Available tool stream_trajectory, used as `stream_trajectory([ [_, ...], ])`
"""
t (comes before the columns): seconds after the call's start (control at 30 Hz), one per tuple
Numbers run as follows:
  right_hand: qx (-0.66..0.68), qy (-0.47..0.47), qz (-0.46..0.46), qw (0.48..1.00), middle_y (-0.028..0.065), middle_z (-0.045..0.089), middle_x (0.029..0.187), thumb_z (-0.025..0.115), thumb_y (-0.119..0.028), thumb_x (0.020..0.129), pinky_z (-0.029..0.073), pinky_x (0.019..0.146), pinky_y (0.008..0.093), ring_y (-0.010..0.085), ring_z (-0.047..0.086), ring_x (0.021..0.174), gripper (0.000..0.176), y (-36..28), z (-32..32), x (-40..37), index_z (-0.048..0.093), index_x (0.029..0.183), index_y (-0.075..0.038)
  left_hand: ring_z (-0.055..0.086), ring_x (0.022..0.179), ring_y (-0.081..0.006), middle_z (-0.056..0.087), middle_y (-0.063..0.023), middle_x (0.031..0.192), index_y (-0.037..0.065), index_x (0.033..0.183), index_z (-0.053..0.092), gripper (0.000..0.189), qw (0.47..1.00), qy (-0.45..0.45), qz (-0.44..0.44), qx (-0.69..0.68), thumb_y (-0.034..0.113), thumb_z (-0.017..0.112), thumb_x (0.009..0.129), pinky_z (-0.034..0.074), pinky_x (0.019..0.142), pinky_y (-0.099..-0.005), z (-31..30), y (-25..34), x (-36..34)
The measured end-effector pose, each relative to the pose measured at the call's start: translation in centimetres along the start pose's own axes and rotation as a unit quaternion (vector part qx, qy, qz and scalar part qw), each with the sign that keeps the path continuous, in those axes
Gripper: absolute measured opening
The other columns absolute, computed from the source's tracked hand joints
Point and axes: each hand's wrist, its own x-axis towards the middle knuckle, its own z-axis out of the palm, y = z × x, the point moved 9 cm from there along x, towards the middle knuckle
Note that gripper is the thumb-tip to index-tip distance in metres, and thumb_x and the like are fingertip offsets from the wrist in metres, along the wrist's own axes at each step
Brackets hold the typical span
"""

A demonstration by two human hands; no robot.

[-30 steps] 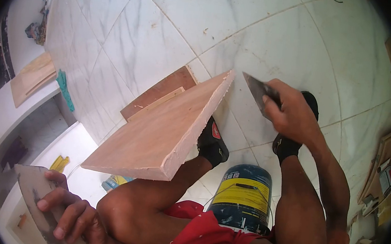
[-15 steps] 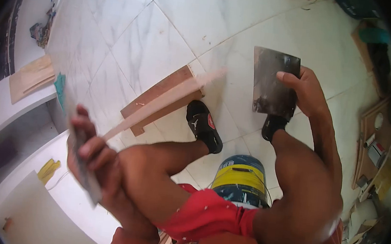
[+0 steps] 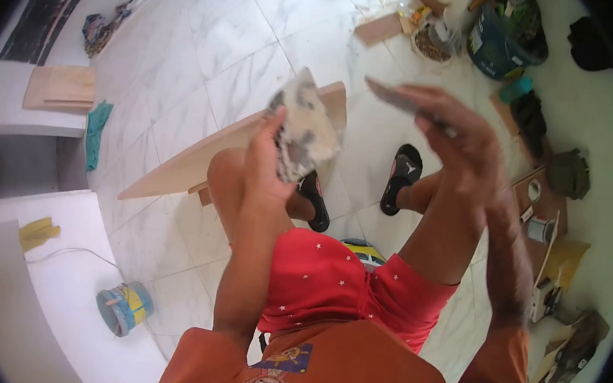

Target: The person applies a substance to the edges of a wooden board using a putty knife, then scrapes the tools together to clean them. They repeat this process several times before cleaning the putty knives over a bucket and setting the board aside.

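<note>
My left hand (image 3: 269, 162) grips a flat plate (image 3: 312, 129) smeared with cream and grey putty, its coated face turned up to me. To the right and a little higher, my right hand (image 3: 456, 132) is closed round a thin metal scraper (image 3: 393, 99), seen nearly edge-on and slightly blurred. The two tools are apart. Behind the putty plate and beyond my left knee a long pale wooden board (image 3: 199, 155) is propped at a slant. Part of a bucket (image 3: 363, 252) with a yellow band shows between my thighs.
A small blue bucket (image 3: 124, 308) stands at lower left, beside a white ledge (image 3: 58, 241) with a yellow cloth (image 3: 39, 234). A green cloth (image 3: 96, 134) hangs nearby. At upper right are a large dark tub (image 3: 505, 44) and a debris-filled container (image 3: 433, 41). Tins and scraps line the right wall.
My left hand has moved up and right, turning its plate from edge-on to face-up. My right hand has tilted the scraper to edge-on. The view has shifted, and I sit more upright.
</note>
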Motion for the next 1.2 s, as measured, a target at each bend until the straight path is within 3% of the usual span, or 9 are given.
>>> stream_trajectory([
  [0.13, -0.058, -0.039, -0.089, 0.994, 0.0142, 0.06, 0.132, 0.054, 0.015, 0.085, 0.049, 0.099, 0.0337, 0.0305, 0.06, 0.12, 0.054, -4.2, 4.1, -1.9, 0.058, 0.134, -0.007, 0.069, 0.095, -0.0222, 0.066, -0.0107, 0.111, 0.005, 0.123, 0.051, 0.029, 0.997, -0.016, -0.055, -0.044, 0.016, 0.058, 0.098, 0.061, 0.078, -0.0389, -0.1, -1.2, -3.6],
  [0.2, -0.074, -0.048, -0.12, 0.989, 0.0158, 0.057, 0.138, 0.056, 0.021, 0.073, 0.048, 0.104, 0.0382, 0.035, 0.055, 0.127, 0.072, -6.0, 5.6, -2.8, 0.054, 0.138, -0.009, 0.07, 0.09, -0.0222, 0.069, -0.0114, 0.105, 0.002, 0.117, 0.057, 0.026, 0.996, -0.029, -0.048, -0.067, 0.016, 0.061, 0.096, 0.061, 0.078, -0.0373, 0.4, -0.6, -5.5],
  [0.57, -0.181, -0.133, -0.287, 0.931, 0.0171, 0.049, 0.147, 0.062, 0.015, 0.052, 0.037, 0.115, 0.049, 0.0343, 0.045, 0.137, 0.094, -8.4, 11.6, -5.4, 0.048, 0.143, -0.005, 0.069, 0.092, -0.0221, 0.065, -0.0102, 0.108, 0.003, 0.122, 0.054, 0.026, 0.997, -0.037, 0.069, -0.028, 0.015, 0.058, 0.099, 0.061, 0.075, -0.0346, -1.1, 3.1, -9.1],
  [0.77, -0.269, -0.223, -0.196, 0.916, 0.0209, 0.049, 0.146, 0.074, 0.0, 0.05, 0.036, 0.115, 0.0467, 0.0403, 0.045, 0.136, 0.091, -3.3, 11.1, -5.8, 0.051, 0.139, -0.002, 0.068, 0.088, -0.0171, 0.065, -0.0092, 0.104, 0.002, 0.125, 0.051, 0.03, 0.994, -0.048, 0.097, -0.021, 0.015, 0.058, 0.098, 0.06, 0.072, -0.0317, -2.1, 5.2, -10.8],
  [0.9, -0.06, -0.084, -0.004, 0.995, 0.0154, 0.062, 0.128, 0.057, 0.006, 0.086, 0.049, 0.098, 0.0364, 0.026, 0.063, 0.113, 0.051, -0.9, 8.6, -5.9, 0.052, 0.136, -0.001, 0.065, 0.086, -0.0148, 0.064, -0.0068, 0.104, 0.002, 0.124, 0.053, 0.032, 0.982, -0.042, 0.182, 0.035, 0.017, 0.062, 0.097, 0.058, 0.072, -0.0298, -0.5, 9.5, -13.2],
  [0.97, 0.019, -0.029, 0.125, 0.991, 0.0106, 0.064, 0.115, 0.057, -0.003, 0.092, 0.051, 0.088, 0.0325, 0.0193, 0.063, 0.099, 0.04, 3.1, 7.8, -6.2, 0.055, 0.131, 0.0, 0.065, 0.087, -0.0145, 0.064, -0.0064, 0.103, 0.002, 0.123, 0.053, 0.032, 0.974, -0.043, 0.217, 0.042, 0.017, 0.063, 0.096, 0.057, 0.074, -0.0303, -1.1, 9.5, -11.6],
  [1.07, 0.246, 0.09, 0.296, 0.919, 0.0079, 0.066, 0.104, 0.058, -0.013, 0.098, 0.053, 0.079, 0.0306, 0.0154, 0.064, 0.089, 0.03, 10.1, 8.8, -9.6, 0.058, 0.123, 0.003, 0.064, 0.088, -0.0141, 0.064, -0.0061, 0.102, 0.003, 0.122, 0.053, 0.033, 0.968, -0.021, 0.232, 0.091, 0.018, 0.065, 0.095, 0.057, 0.075, -0.0309, -1.4, 10.6, -10.0],
  [1.17, 0.565, 0.272, 0.317, 0.711, 0.0117, 0.064, 0.107, 0.058, -0.011, 0.097, 0.053, 0.082, 0.0347, 0.0211, 0.065, 0.098, 0.026, 21.9, 14.1, -12.6, 0.058, 0.117, 0.006, 0.064, 0.083, -0.0143, 0.064, -0.0057, 0.1, 0.003, 0.12, 0.055, 0.032, 0.96, -0.054, 0.255, 0.102, 0.016, 0.067, 0.093, 0.056, 0.071, -0.0301, -0.6, 12.1, -7.4],
  [1.2, 0.568, 0.295, 0.344, 0.687, 0.012, 0.064, 0.107, 0.058, -0.009, 0.096, 0.053, 0.083, 0.0361, 0.0223, 0.064, 0.099, 0.024, 24.5, 16.0, -13.6, 0.058, 0.115, 0.005, 0.064, 0.082, -0.0144, 0.064, -0.0055, 0.099, 0.003, 0.119, 0.055, 0.031, 0.957, -0.057, 0.259, 0.118, 0.016, 0.067, 0.093, 0.056, 0.07, -0.0299, 0.0, 12.5, -6.5],
])
